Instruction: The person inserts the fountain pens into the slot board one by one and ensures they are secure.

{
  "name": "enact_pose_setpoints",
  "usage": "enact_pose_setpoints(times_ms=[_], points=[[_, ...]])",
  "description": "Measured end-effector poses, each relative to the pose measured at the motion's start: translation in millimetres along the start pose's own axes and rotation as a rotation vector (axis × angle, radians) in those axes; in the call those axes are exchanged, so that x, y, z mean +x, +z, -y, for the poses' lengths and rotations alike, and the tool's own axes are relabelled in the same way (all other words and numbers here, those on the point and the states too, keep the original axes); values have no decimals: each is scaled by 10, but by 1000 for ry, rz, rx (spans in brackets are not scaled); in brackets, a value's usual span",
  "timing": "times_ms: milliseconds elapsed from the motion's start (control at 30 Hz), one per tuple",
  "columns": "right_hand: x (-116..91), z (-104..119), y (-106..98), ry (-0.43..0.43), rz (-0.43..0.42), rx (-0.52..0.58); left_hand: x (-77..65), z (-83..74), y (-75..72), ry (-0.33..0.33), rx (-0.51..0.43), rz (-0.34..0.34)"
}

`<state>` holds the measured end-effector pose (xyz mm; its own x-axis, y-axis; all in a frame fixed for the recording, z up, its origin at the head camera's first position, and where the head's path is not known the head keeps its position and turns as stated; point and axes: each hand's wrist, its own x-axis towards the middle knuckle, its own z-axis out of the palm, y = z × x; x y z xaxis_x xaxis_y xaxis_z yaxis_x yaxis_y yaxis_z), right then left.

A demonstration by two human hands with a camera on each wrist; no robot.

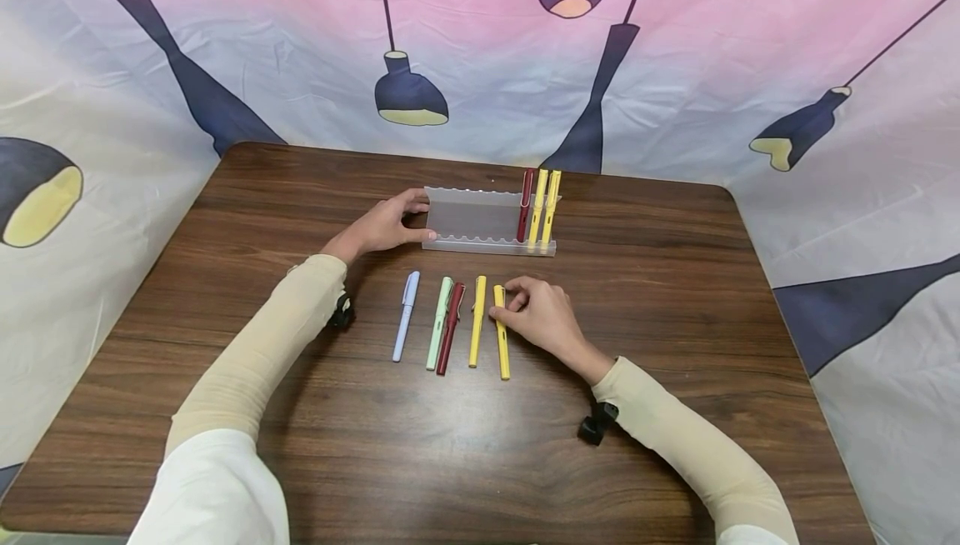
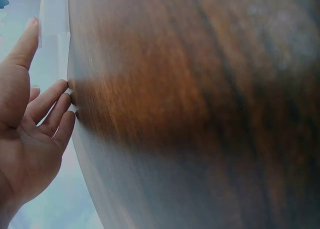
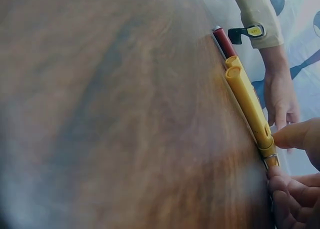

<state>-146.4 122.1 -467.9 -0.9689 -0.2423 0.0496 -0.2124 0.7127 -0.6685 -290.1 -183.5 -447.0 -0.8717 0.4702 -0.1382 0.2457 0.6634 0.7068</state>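
Three pens sit racked in the holder [image 1: 480,220], steadied by the left hand [image 1: 386,227]; five remain on the bench [image 1: 675,278], the right hand [image 1: 543,316] pinching the nearest yellow pen [image 1: 501,332].

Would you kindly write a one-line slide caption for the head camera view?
Left hand steadies a clear pen rack while the right hand pinches a yellow pen on the table.

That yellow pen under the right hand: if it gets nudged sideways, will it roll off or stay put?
The yellow pen lies flat on the smooth wooden table, so it may slide easily. Its clip, seen in the right wrist view, would probably stop a full roll. It looks rigid and likely light, since the right hand works it with fingertips alone.
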Motion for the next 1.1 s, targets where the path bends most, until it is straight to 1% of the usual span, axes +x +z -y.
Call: enact_pose_setpoints(times_ms=[167, 300, 800, 1000, 1100], points=[[25, 18, -1, 17, 44, -17, 0, -4, 0, 0, -1, 3], [36, 27, -3, 9, 50, -26, -7, -3, 0, 1, 0, 4], [50, 31, -53, 10, 38, -54, 14, 25, 3, 0, 6, 1], [50, 41, -120, 3, -2, -49, 9, 28, 1, 7, 4, -1], [44, 59, -167, 4, -23, -29, 6, 24, 2, 8, 5, 1]])
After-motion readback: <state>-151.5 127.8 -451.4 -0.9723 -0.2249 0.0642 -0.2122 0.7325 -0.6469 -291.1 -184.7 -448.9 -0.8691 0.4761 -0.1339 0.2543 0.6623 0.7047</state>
